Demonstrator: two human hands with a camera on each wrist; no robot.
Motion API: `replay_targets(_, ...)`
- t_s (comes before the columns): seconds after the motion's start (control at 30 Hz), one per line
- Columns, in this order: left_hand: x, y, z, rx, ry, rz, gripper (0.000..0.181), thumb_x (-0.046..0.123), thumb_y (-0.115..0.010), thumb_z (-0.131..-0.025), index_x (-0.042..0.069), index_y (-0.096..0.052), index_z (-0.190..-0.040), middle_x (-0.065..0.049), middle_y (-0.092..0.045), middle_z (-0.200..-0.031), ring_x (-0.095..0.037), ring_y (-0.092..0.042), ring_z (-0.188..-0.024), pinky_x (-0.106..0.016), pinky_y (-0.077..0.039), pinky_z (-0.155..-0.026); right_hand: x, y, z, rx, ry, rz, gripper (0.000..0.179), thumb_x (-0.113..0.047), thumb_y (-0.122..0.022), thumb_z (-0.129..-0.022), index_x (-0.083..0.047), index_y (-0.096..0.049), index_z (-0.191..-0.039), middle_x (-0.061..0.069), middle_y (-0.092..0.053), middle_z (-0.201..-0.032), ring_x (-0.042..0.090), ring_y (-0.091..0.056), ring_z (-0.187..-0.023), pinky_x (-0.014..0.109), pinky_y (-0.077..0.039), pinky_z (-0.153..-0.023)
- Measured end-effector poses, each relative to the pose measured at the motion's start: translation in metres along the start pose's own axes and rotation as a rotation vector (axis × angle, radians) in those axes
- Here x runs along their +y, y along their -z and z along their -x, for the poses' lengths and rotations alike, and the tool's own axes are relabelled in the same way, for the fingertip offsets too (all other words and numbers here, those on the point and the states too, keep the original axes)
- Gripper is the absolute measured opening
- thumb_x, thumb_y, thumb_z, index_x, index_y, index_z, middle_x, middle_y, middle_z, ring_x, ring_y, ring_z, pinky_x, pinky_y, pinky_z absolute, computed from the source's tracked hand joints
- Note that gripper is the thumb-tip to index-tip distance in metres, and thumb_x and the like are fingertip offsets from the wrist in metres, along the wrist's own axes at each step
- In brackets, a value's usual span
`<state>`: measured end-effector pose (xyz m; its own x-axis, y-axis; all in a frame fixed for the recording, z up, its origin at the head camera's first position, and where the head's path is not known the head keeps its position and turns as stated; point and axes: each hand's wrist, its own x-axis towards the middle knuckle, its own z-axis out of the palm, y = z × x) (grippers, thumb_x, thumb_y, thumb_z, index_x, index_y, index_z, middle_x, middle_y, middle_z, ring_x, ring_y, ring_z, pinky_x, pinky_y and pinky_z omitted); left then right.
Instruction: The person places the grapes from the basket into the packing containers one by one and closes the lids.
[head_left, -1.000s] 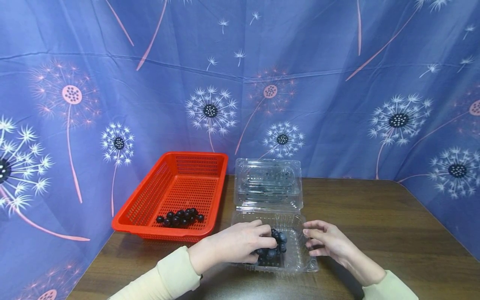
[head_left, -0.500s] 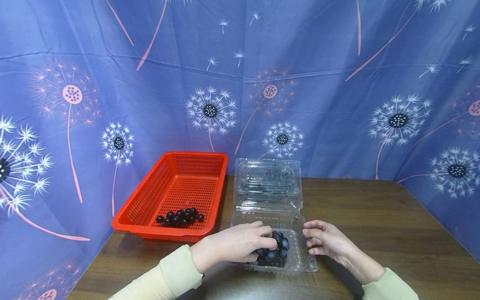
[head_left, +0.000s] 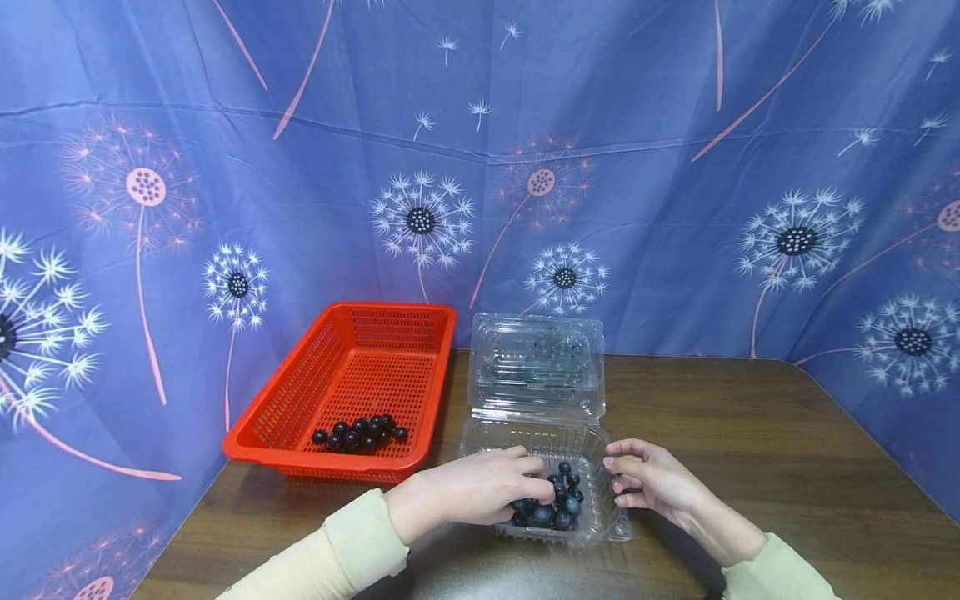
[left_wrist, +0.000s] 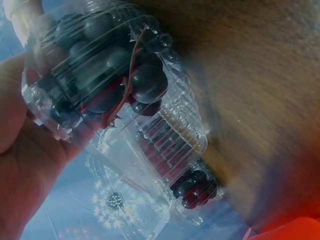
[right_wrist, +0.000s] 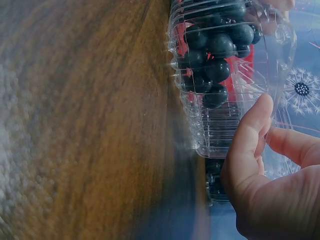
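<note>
A bunch of dark grapes [head_left: 564, 518] lies in the base of a clear plastic clamshell box [head_left: 602, 510], whose lid [head_left: 536, 400] stands raised at the back. My left hand [head_left: 480, 492] reaches over the box's left side, its bent fingers round the left end of the bunch; the fingertips are hidden. A brown stem [left_wrist: 131, 75] shows among the grapes in the left wrist view. At the right rim, my right hand [head_left: 660, 485] holds the box between thumb and fingers, the thumb [right_wrist: 255, 117] lying right at the rim in the right wrist view.
A red perforated basket [head_left: 390, 333] stands to the left, with another bunch of dark grapes [head_left: 360, 435] near its front. More dark round fruit [left_wrist: 196, 189] shows beyond the box. A blue dandelion-print cloth [head_left: 660, 208] hangs behind the wooden table [head_left: 735, 433].
The grapes in the box have spread out to the right and settled lower beside my left hand. The box has shifted very slightly left. My hands have hardly moved.
</note>
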<state>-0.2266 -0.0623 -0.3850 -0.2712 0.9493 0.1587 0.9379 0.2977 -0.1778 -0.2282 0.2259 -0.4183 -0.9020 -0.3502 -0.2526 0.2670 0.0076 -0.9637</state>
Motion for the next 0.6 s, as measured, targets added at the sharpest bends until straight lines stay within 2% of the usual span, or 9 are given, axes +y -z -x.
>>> replay_targets(0.33, -0.003, 0.001, 0.000, -0.020, 0.022, 0.064, 0.045, 0.016, -0.076, -0.073, 0.027, -0.055, -0.111, 0.011, -0.054, -0.104, -0.008, -0.053, -0.095, -0.020, -0.046, -0.083, 0.001, -0.001, 0.001, 0.001, 0.009, 0.003, 0.030, -0.009, -0.056, -0.091, 0.000, -0.041, -0.115, -0.001, -0.054, -0.089, 0.007, -0.058, -0.068, 0.026, -0.054, -0.064)
replay_targets(0.6, -0.006, 0.011, 0.002, -0.064, 0.062, 0.100, 0.049, 0.020, -0.077, -0.072, 0.026, -0.054, -0.115, 0.011, -0.054, -0.113, -0.008, -0.052, -0.104, -0.024, -0.047, -0.086, 0.001, 0.000, 0.001, -0.013, 0.012, -0.004, 0.031, -0.009, -0.056, -0.091, 0.001, -0.040, -0.116, 0.000, -0.054, -0.090, 0.007, -0.058, -0.068, 0.026, -0.054, -0.064)
